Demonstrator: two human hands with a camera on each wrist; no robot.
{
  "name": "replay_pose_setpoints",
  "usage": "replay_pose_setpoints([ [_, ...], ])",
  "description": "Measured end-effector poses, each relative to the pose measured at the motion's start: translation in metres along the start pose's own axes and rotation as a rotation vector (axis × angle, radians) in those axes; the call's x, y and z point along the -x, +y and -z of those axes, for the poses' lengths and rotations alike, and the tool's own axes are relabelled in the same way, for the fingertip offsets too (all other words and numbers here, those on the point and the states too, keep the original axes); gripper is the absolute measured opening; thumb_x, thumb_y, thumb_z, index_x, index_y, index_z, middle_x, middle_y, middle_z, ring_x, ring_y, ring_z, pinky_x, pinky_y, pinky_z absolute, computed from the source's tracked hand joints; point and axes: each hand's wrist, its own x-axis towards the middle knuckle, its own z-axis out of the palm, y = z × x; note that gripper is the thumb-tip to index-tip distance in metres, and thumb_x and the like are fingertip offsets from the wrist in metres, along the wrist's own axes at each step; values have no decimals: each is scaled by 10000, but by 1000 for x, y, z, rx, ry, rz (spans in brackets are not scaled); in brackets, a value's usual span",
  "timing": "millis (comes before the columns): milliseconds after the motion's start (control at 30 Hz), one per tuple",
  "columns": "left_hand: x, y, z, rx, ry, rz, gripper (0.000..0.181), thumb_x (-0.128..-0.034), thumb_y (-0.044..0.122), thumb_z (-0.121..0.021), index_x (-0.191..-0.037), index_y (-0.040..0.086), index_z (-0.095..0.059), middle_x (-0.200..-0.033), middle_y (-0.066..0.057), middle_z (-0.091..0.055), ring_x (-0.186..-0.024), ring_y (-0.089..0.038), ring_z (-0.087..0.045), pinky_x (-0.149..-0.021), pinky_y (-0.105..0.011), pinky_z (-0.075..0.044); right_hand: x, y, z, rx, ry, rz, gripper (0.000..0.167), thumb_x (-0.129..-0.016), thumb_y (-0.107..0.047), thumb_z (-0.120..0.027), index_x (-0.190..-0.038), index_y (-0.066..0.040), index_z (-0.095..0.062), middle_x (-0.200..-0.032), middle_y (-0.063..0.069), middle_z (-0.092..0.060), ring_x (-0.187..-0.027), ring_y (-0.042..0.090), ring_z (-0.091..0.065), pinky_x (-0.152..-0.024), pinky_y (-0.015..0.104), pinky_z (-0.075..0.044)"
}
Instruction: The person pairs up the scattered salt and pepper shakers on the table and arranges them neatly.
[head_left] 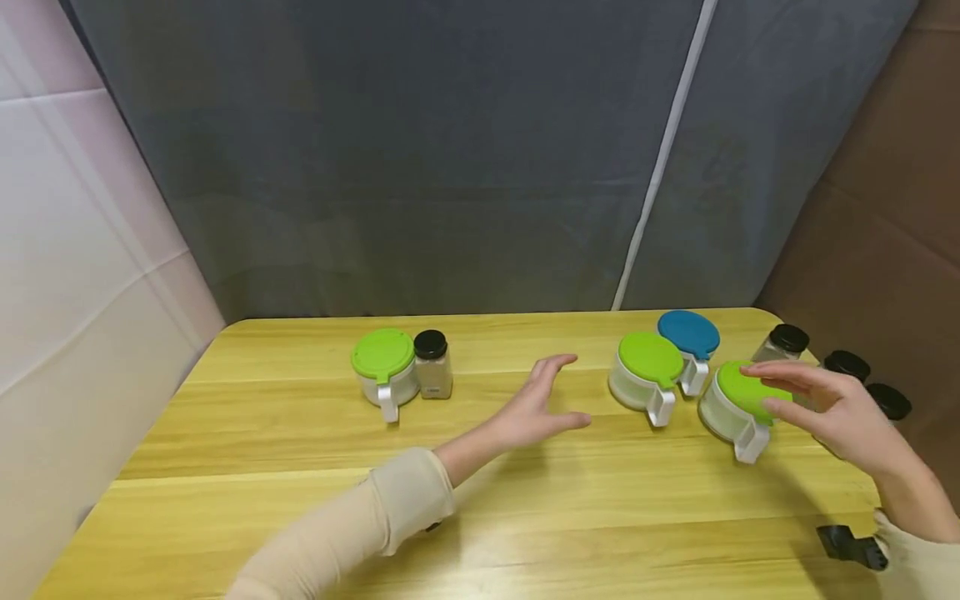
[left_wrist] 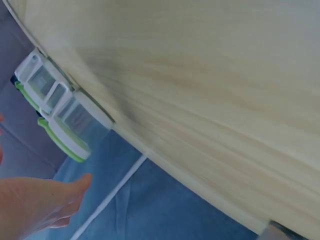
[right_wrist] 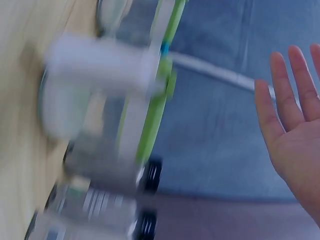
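My left hand (head_left: 528, 412) hovers over the table's middle, thumb and fingers spread apart, holding nothing. Nearest to it on the right is a green-lidded seasoning jar (head_left: 633, 387) with a white handle. Above and partly in front of another green-lidded seasoning jar (head_left: 726, 414) hangs my right hand (head_left: 851, 417), its straight fingers apart from the lid in the right wrist view. Behind these two stands a blue-lidded jar (head_left: 688, 333). In the left wrist view, two green-lidded jars (left_wrist: 80, 120) appear beyond my left thumb (left_wrist: 70, 192).
A third green-lidded jar (head_left: 382, 358) stands at the back left, beside a black-capped bottle (head_left: 433, 367). Three more black-capped bottles (head_left: 846, 365) line the right edge of the wooden table (head_left: 300, 442). A grey curtain (head_left: 420, 167) hangs behind.
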Motion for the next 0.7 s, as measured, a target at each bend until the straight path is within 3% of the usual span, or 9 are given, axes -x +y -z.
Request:
replay_pose_setpoints([
  [200, -13, 2, -13, -17, -13, 16, 810, -768, 292, -681, -1389, 145, -181, -1368, -70, -215, -1235, -200, -264, -969, -360, -276, 33, 26, 32, 155, 139, -148, 371, -831, 126, -499, -1196, 63, -482, -1158, -75, -519, -1049, 12, -456, -795, 114, -363],
  [267, -17, 2, -16, -19, -10, 19, 816, -768, 295, -682, -1390, 145, -176, -1373, -78, -212, -1232, -207, -275, -967, -349, -280, 47, 54, 48, 74, 184, -152, 378, -848, 123, -472, -1223, 87, -442, -1207, -3, -502, -1111, 54, -419, -863, 130, -315],
  [367, -24, 3, -21, -27, -5, 24, 824, -764, 293, -687, -1390, 127, -177, -1376, -89, -215, -1225, -208, -289, -964, -328, -285, 72, 114, 75, 54, 234, -124, 405, -867, 115, -440, -1268, 85, -391, -1287, 106, -435, -1193, 124, -351, -944, 171, -241],
  [433, -27, 4, -24, -31, -1, 29, 829, -758, 285, -695, -1387, 118, -182, -1377, -96, -216, -1222, -205, -294, -964, -316, -285, 86, 152, 91, 63, 272, -94, 422, -859, 149, -420, -1275, 101, -369, -1294, 179, -406, -1207, 196, -336, -975, 226, -230],
  [500, -31, 4, -26, -36, 0, 34, 835, -754, 276, -700, -1387, 112, -182, -1378, -98, -213, -1223, -196, -289, -966, -306, -280, 96, 180, 101, 170, 322, -103, 438, -861, 145, -419, -1291, 72, -370, -1294, 191, -400, -1205, 213, -338, -990, 249, -214],
  [567, -34, 3, -29, -41, 8, 35, 841, -746, 272, -708, -1383, 105, -186, -1375, -103, -216, -1225, -197, -287, -968, -302, -275, 102, 196, 106, 195, 374, -128, 446, -863, 141, -420, -1299, 56, -370, -1290, 195, -403, -1198, 219, -347, -992, 261, -215],
  [700, -40, 1, -35, -62, 18, 37, 857, -736, 270, -718, -1383, 96, -183, -1368, -116, -226, -1232, -197, -278, -975, -288, -259, 106, 204, 107, 225, 498, -186, 433, -866, 92, -465, -1289, 12, -416, -1272, 98, -460, -1163, 135, -398, -944, 196, -265],
])
